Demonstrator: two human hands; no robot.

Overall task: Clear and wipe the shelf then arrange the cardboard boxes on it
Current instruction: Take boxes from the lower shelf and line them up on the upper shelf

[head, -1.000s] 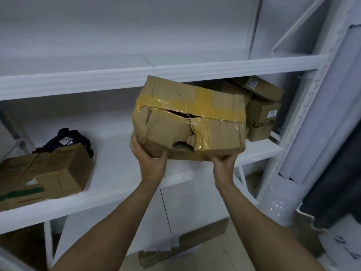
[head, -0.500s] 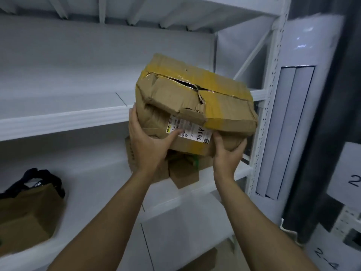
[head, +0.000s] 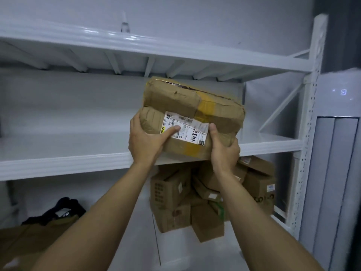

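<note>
Fingers [head: 136,122] of the left hand [head: 145,142] curl round the left end of a battered, tape-bound cardboard box [head: 175,102], with the thumb laid across its shipping label [head: 186,130]. The right hand [head: 224,153] grasps the lower right corner, thumb upright on the near face. Both hands hold from the near side, so the box lies at 12 o'clock from them. Its long axis runs from 9 to 3 o'clock, roughly parallel to the front lip of the middle shelf [head: 78,163]. The underside meets that lip right of centre; whether it bears on the shelf cannot be told. Neither hand is clearly nearer. The likely next move is a push toward 12 o'clock. A pile of smaller cardboard boxes [head: 175,192] lies at 6 o'clock on the shelf below, and a brown bag [head: 39,237] at 8 o'clock.
</note>
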